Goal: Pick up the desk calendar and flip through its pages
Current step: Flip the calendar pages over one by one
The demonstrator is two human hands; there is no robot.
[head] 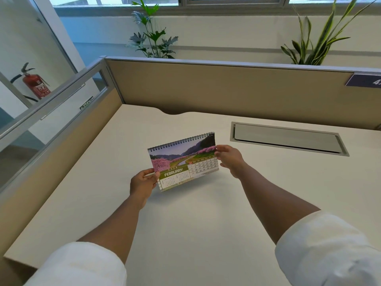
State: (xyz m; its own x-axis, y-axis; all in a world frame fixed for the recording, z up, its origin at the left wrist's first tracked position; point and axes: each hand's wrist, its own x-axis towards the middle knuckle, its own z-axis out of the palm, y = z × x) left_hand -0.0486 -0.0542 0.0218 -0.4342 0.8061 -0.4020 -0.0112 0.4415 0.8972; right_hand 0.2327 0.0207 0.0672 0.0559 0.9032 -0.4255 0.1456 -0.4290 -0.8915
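Note:
A spiral-bound desk calendar (182,162) is held above the white desk (185,223), tilted, its binding along the top edge. The page facing me shows FEBRUARY, a picture of pink blossom trees and a date grid. My left hand (143,183) grips the calendar's lower left corner, thumb on the front. My right hand (229,158) pinches the right edge near the top, fingers on the page. Both forearms reach forward from white rolled-up sleeves.
A grey cable flap (288,138) is set into the desk at the back right. Beige partition panels (226,89) wall off the back and left sides. Plants (152,36) stand behind the partition. A red fire extinguisher (36,83) is beyond the glass at left.

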